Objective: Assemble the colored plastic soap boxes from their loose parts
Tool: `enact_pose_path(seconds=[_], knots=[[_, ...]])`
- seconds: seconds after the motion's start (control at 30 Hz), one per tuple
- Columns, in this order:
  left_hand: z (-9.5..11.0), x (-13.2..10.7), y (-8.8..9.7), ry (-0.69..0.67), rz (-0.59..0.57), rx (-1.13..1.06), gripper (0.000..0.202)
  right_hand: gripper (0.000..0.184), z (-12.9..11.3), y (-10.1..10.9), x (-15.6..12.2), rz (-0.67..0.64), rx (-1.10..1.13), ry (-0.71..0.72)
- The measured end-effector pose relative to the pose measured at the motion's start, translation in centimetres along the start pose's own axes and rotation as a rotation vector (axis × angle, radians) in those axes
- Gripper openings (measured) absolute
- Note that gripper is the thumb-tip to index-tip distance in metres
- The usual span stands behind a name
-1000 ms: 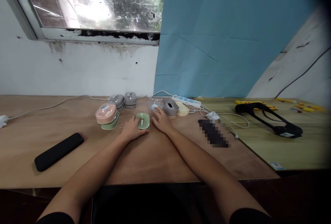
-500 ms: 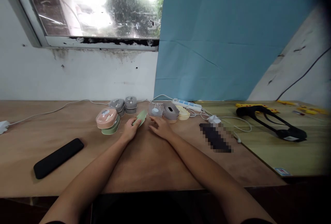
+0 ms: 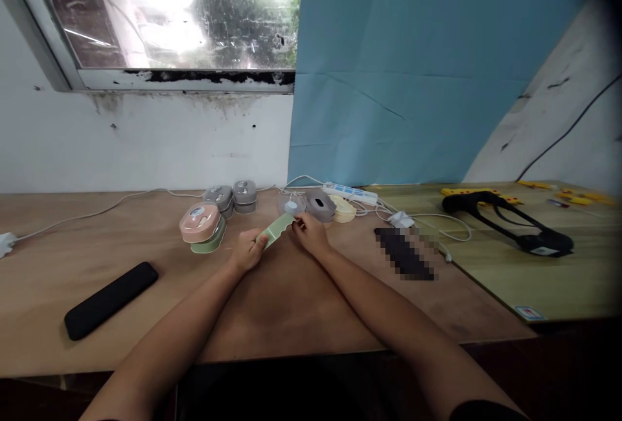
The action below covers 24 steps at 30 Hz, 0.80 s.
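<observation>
A pale green mouse-shaped shell (image 3: 276, 229) is lifted a little off the wooden table (image 3: 272, 304) and tilted on edge. My left hand (image 3: 249, 250) grips its near end. At its far end my right hand (image 3: 311, 233) pinches it with the fingertips. Just beyond stand a clear-topped grey shell (image 3: 290, 203), a grey one (image 3: 321, 205) and a cream one (image 3: 343, 208). To the left, a pink shell (image 3: 199, 221) sits on a green one (image 3: 210, 241).
Two grey shells (image 3: 232, 194) stand behind the pink stack. A black phone (image 3: 111, 300) lies at the left. A white power strip (image 3: 350, 193) with cables, a blurred dark object (image 3: 405, 252) and a black strap (image 3: 510, 227) lie to the right. Wall and window rise behind.
The green shell lay flat under my left hand; it has been lifted and turned on edge. My right hand left the clear-topped shell and took hold of the green one's far end.
</observation>
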<state>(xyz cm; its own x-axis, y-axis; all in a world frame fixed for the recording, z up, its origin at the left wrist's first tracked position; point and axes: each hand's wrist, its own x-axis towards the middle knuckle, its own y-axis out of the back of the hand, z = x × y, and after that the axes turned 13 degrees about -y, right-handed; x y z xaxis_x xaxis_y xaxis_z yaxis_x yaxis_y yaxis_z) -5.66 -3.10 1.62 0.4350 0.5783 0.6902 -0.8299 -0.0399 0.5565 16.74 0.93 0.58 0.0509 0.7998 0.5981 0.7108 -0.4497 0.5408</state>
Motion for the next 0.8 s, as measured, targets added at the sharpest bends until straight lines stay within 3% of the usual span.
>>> enact_pose_path(seconds=[0.2, 0.63, 0.8], knots=[[-0.6, -0.1, -0.4, 0.114, 0.071, -0.010, 0.065, 0.007, 0.2, 0.1, 0.1, 0.010, 0.019, -0.043], [-0.9, 1.0, -0.2, 0.444, 0.176, -0.385, 0.084, 0.015, -0.4, 0.4, 0.3, 0.012, -0.070, 0.056], [-0.8, 1.0, -0.2, 0.492, 0.207, -0.439, 0.084, 0.009, -0.6, 0.2, 0.1, 0.016, -0.030, -0.019]])
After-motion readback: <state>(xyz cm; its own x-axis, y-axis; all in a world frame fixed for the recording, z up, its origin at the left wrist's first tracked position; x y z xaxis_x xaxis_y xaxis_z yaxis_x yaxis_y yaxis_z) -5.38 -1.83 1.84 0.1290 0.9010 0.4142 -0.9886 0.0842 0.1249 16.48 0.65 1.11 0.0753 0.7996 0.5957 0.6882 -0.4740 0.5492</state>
